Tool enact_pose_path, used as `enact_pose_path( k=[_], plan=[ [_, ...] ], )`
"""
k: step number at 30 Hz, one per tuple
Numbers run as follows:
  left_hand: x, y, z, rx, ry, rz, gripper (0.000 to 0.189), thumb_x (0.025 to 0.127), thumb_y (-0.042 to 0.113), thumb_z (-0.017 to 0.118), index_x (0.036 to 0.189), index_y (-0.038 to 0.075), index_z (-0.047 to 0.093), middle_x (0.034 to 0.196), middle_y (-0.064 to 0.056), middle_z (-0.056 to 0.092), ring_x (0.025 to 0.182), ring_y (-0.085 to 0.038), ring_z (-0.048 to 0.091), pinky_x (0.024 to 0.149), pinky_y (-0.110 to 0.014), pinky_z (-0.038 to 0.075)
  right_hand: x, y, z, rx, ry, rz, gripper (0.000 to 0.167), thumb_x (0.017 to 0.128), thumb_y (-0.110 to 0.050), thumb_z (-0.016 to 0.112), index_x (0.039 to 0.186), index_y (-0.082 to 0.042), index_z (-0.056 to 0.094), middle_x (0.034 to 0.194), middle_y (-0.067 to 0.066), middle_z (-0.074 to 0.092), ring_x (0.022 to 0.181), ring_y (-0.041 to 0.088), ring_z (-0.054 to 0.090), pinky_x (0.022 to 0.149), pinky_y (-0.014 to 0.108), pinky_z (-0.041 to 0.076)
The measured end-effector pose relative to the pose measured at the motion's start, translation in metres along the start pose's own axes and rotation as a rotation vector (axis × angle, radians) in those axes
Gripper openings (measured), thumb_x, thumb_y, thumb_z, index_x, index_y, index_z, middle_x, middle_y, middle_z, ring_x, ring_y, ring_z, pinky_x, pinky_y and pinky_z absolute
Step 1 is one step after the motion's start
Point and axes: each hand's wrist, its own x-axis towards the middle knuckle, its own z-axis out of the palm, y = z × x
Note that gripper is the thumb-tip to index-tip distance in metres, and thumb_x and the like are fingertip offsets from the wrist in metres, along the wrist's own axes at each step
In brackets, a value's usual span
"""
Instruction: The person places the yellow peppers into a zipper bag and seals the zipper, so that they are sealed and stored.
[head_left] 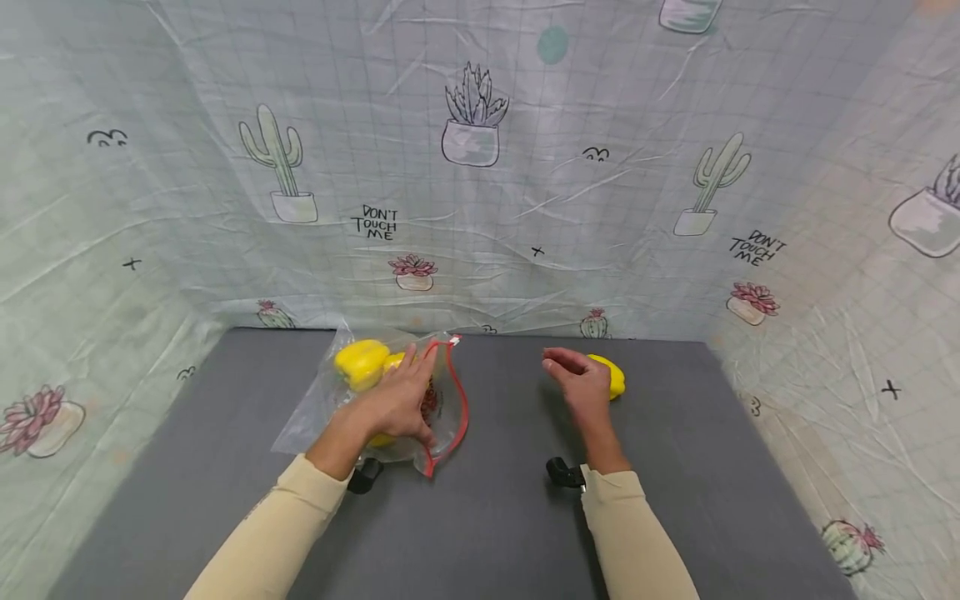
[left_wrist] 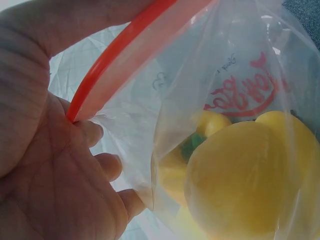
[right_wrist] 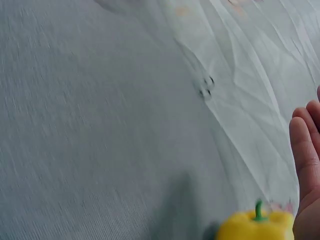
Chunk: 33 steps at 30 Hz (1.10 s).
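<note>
A clear zip bag (head_left: 446, 392) with a red zip strip lies on the left side of the table, several yellow bell peppers (head_left: 362, 363) inside it. My left hand (head_left: 393, 400) spreads thumb and fingers across the bag's mouth. In the left wrist view, the red strip (left_wrist: 107, 67) spans between thumb and fingers, with fingertips against the film and the peppers (left_wrist: 240, 180) beyond. To the right, my right hand (head_left: 585, 387) hovers beside a loose yellow bell pepper (head_left: 613, 377), holding nothing. Its green stem shows in the right wrist view, near the straight fingers (right_wrist: 305, 145).
The grey table (head_left: 510, 517) ends at a hanging cloth (head_left: 525, 275) printed with cacti, which also encloses both sides. Black wrist cameras (head_left: 564, 472) sit beneath each wrist.
</note>
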Motion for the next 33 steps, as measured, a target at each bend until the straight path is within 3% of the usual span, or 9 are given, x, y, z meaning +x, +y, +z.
enact_pose_path(
  k=[5,9,12,14,17,21,23,33],
  plan=[
    [-0.002,-0.001,0.0,-0.021,-0.011,-0.009,0.139,0.072,0.031,0.096,0.166,-0.001,-0.001,0.176,-0.02,0.007,0.163,-0.047,-0.002,0.128,-0.068,0.013,0.005,0.005,-0.019,-0.004,0.11,0.009,0.023,0.09,-0.006,0.081,0.112,0.001,0.079,0.111,0.015,0.081,0.084,-0.004,0.072,0.075,0.012,0.057],
    [-0.003,0.0,-0.002,-0.028,-0.02,-0.03,0.14,0.072,0.031,0.096,0.166,0.0,-0.003,0.176,-0.019,0.006,0.163,-0.045,-0.004,0.129,-0.066,0.012,0.005,0.004,-0.034,-0.07,0.182,0.072,0.026,0.094,-0.01,0.076,0.12,-0.002,0.077,0.124,0.017,0.076,0.099,0.004,0.072,0.086,0.013,0.057],
    [-0.004,0.0,-0.003,-0.033,-0.016,-0.032,0.141,0.072,0.031,0.096,0.166,0.001,-0.003,0.176,-0.019,0.005,0.163,-0.045,-0.004,0.129,-0.066,0.012,0.003,0.003,-0.043,-0.125,0.25,0.141,0.033,0.097,-0.011,0.073,0.129,-0.003,0.073,0.136,0.016,0.071,0.123,0.02,0.068,0.105,0.027,0.055],
    [-0.004,0.0,-0.003,-0.035,-0.016,-0.029,0.141,0.072,0.032,0.096,0.166,0.001,-0.003,0.177,-0.019,0.004,0.163,-0.045,-0.004,0.129,-0.067,0.012,0.002,0.004,-0.048,-0.158,0.272,0.189,0.042,0.097,-0.012,0.073,0.137,-0.002,0.066,0.146,0.016,0.065,0.139,0.028,0.058,0.118,0.04,0.047],
    [-0.004,0.0,-0.003,-0.029,-0.015,-0.025,0.141,0.071,0.033,0.097,0.167,0.001,-0.002,0.177,-0.018,0.004,0.163,-0.045,-0.004,0.129,-0.067,0.012,0.001,0.009,-0.052,-0.259,0.221,0.273,0.065,0.098,-0.02,0.072,0.154,-0.001,0.047,0.161,0.02,0.048,0.153,0.037,0.04,0.127,0.053,0.032],
    [-0.003,0.002,-0.003,-0.023,-0.017,-0.022,0.14,0.072,0.033,0.096,0.167,0.002,-0.003,0.177,-0.017,0.004,0.164,-0.043,-0.005,0.129,-0.066,0.011,0.0,0.019,-0.051,-0.374,0.135,0.379,0.095,0.095,-0.034,0.073,0.165,-0.002,0.018,0.168,0.026,0.031,0.152,0.045,0.035,0.126,0.059,0.029],
    [-0.003,0.003,-0.004,-0.027,-0.017,-0.023,0.14,0.072,0.033,0.096,0.167,0.002,-0.003,0.177,-0.017,0.004,0.164,-0.042,-0.006,0.129,-0.067,0.01,-0.001,0.024,-0.049,-0.383,0.131,0.398,0.102,0.092,-0.038,0.075,0.165,-0.002,0.013,0.166,0.029,0.031,0.148,0.047,0.037,0.125,0.06,0.03],
    [-0.006,0.001,-0.001,-0.024,-0.009,-0.037,0.14,0.072,0.031,0.096,0.167,0.003,-0.002,0.177,-0.015,0.004,0.164,-0.042,-0.005,0.129,-0.067,0.01,0.005,0.037,-0.038,-0.449,0.179,0.376,0.096,0.087,-0.039,0.08,0.157,0.006,0.03,0.151,0.031,0.048,0.133,0.046,0.049,0.118,0.06,0.039]
  ],
)
